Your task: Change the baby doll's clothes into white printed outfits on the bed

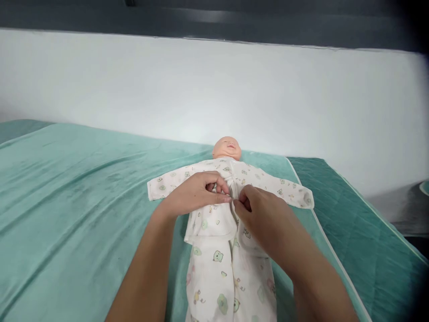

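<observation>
The left hand (194,190) had its thumb and bent forefinger brought almost together near the centre of the frame, at the front opening of a white printed jacket (204,223). The right hand (264,208) had its thumb pressed to a curled forefinger at the opposite edge. Both seemed to pinch the cloth, but the fingertips covered the place, so I could not tell whether a fastener was between them.

The jacket was on a doll (228,148), lying face up at the centre, its arms hidden inside the spread sleeves. The hands and right forearm covered part of its front. Printed trousers (211,277), with small animal figures, were cut off by the bottom edge.

Beneath lay a wrinkled light green sheet (83,192); at the right was a darker green quilted cover (355,214). Behind stood a white wall (167,85), below a dark band (214,18) across the top. A rounded object (424,187) at the right edge was cropped and unclear.
</observation>
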`<state>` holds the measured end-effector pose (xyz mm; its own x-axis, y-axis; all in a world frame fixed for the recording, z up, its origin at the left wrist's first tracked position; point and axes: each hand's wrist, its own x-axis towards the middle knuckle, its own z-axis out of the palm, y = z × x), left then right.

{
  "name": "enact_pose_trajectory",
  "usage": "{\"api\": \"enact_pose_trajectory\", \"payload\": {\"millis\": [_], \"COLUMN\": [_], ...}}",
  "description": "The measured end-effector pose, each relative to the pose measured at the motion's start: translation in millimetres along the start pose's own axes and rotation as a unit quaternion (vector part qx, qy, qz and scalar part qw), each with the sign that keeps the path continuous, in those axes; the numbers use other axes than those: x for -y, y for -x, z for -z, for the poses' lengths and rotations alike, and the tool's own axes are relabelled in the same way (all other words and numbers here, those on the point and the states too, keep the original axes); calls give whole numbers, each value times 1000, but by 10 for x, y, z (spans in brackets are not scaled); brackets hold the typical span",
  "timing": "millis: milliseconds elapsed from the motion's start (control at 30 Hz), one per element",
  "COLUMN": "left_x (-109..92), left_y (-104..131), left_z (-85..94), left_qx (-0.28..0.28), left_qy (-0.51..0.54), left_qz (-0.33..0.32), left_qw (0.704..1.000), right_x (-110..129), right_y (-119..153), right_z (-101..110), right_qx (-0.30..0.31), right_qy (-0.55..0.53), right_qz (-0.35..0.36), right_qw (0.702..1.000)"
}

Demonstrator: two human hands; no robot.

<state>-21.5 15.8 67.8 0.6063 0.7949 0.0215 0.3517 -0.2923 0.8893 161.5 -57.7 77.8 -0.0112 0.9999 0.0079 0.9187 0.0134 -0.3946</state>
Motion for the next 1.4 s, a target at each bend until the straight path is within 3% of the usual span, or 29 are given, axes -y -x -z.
{"api": "enact_pose_trajectory", "payload": {"millis": [100,233,400,533,800,1067,1400], "left_x": [1,-45,-112,-96,-43,-49,-31], "left_y": [0,5,-6,-21,-28,-45,-49], "left_z": [-2,-40,-116,-131,-98,-129,-117], "left_qx": [-5,-2,26,50,58,45,68], "left_qy": [-1,44,108,159,209,201,201], "left_qz": [8,8,-20,-12,6,12,4], "left_qw": [1000,999,994,986,976,979,977], "right_x": [-56,-195,-349,-367,-369,-396,-371], "right_y": [-24,-94,-173,-210,-220,-222,-232], "right_z": [30,69,74,32,-8,4,-16], "right_qx": [16,48,96,111,128,143,140], "right_qy": [-44,-185,-385,-466,-485,-504,-509], "right_qz": [-1,-9,6,19,49,62,71], "right_qw": [999,982,918,877,864,850,847]}}
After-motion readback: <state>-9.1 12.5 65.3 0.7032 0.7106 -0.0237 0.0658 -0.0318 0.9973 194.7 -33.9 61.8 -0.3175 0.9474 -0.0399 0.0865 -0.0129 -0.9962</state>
